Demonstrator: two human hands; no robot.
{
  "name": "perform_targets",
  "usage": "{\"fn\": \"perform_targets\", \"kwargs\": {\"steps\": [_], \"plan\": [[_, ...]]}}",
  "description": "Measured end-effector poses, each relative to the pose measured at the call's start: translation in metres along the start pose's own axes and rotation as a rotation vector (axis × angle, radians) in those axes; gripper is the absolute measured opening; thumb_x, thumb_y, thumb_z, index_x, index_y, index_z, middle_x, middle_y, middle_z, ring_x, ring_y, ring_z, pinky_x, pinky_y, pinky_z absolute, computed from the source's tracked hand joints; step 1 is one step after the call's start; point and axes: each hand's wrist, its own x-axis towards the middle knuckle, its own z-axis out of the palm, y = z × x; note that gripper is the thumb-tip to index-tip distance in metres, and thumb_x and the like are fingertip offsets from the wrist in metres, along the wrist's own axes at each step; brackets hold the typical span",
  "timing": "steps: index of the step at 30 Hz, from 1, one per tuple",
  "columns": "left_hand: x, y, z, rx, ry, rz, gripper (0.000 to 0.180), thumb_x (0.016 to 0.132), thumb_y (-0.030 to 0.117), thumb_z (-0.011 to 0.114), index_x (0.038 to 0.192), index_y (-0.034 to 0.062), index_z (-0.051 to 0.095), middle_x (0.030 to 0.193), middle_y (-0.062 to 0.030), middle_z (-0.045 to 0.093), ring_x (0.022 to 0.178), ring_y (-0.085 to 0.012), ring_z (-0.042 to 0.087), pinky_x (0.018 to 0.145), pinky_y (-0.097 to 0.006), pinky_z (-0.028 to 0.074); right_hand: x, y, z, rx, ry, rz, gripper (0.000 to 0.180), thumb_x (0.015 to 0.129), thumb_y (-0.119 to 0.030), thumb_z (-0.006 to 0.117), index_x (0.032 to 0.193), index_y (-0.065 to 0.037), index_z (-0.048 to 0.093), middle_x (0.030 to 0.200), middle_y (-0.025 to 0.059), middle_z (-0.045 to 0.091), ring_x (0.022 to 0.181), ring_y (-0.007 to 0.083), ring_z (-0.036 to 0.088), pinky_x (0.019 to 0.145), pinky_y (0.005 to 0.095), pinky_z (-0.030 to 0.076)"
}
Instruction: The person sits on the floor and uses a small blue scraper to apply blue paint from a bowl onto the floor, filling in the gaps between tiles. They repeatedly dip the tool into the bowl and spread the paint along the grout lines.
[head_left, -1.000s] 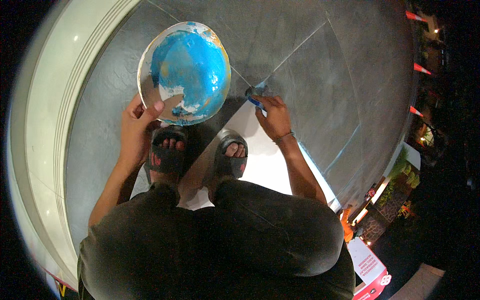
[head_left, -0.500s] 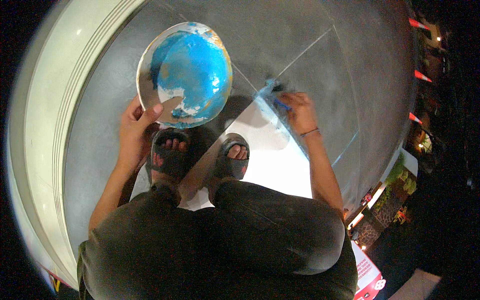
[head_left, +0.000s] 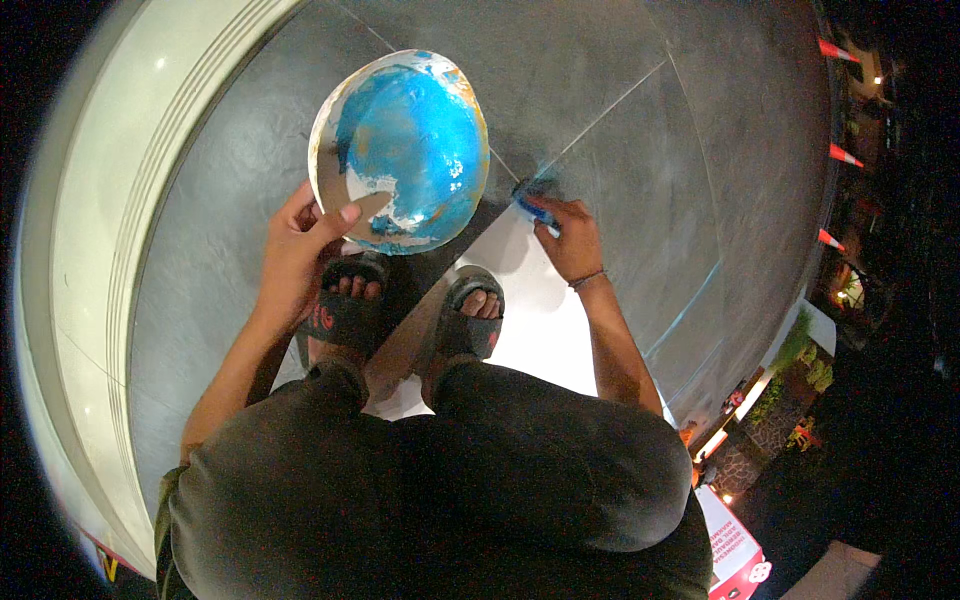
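My left hand (head_left: 298, 245) holds a wide white bowl (head_left: 332, 172) by its near rim, thumb over the edge. Wet blue paint (head_left: 410, 135) coats much of its inside, with streaks of white and tan. My right hand (head_left: 570, 240) is closed on a small blue paintbrush (head_left: 537, 212), mostly hidden by the fingers. Its dark tip touches the corner of a bright white patch (head_left: 545, 320) on the dark grey floor (head_left: 600, 60). Blue paint marks lie along thin lines near that corner.
My sandalled feet (head_left: 350, 290) stand below the bowl, one beside the white patch. A pale curved ledge (head_left: 100, 200) runs along the left. Orange-and-white cones (head_left: 845, 155) stand at the far right, above a planted strip (head_left: 790, 370). A red-and-white sign (head_left: 735, 550) is at lower right.
The bowl and my left hand have shifted slightly right. My right hand has moved left and a little down with the brush, its tip now at the white patch's corner.
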Motion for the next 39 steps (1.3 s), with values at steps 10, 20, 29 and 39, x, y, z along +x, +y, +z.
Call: {"fn": "perform_targets", "kwargs": {"steps": [10,20,29,39], "plan": [[0.006,-0.002,-0.019,0.088,-0.066,-0.006,0.052,0.083,0.024,0.072,0.125,-0.0007,0.054,0.112,-0.0099,0.065,0.096,-0.0182,0.062,0.085,-0.032,0.048,0.01,-0.013,0.028,-0.111,0.167,-0.029,0.041,0.076,-0.004,0.069,0.116,-0.013,0.068,0.117,0.0099,0.066,0.102,0.0302,0.061,0.092,0.0396,0.047],[-0.003,0.028,-0.005,0.069,-0.178,0.085,0.046,0.084,0.017,0.075,0.122,-0.0018,0.059,0.105,-0.0088,0.069,0.092,-0.0129,0.065,0.083,-0.027,0.051,0.026,-0.094,-0.066,0.493,0.446,0.178,0.031,0.081,-0.019,0.076,0.109,-0.009,0.071,0.08,0.0095,0.071,0.06,0.0103,0.055,0.056,0.0272,0.047],[-0.018,0.048,0.0,0.021,-0.207,0.095,0.045,0.083,0.008,0.075,0.123,-0.0022,0.057,0.104,-0.0089,0.069,0.093,-0.013,0.065,0.084,-0.027,0.052,0.076,-0.183,-0.081,0.333,0.4,-0.014,0.034,0.076,-0.014,0.073,0.109,-0.006,0.07,0.092,0.0181,0.071,0.072,0.0257,0.069,0.063,0.0324,0.053],[-0.023,0.042,-0.007,0.033,-0.208,0.099,0.042,0.081,0.009,0.077,0.12,0.0019,0.06,0.099,-0.0055,0.07,0.081,-0.0079,0.063,0.068,-0.022,0.049,0.092,-0.197,-0.062,0.195,0.342,0.004,0.03,0.08,-0.02,0.067,0.107,-0.008,0.067,0.082,0.0209,0.066,0.07,0.0355,0.065,0.064,0.0422,0.051]]}}
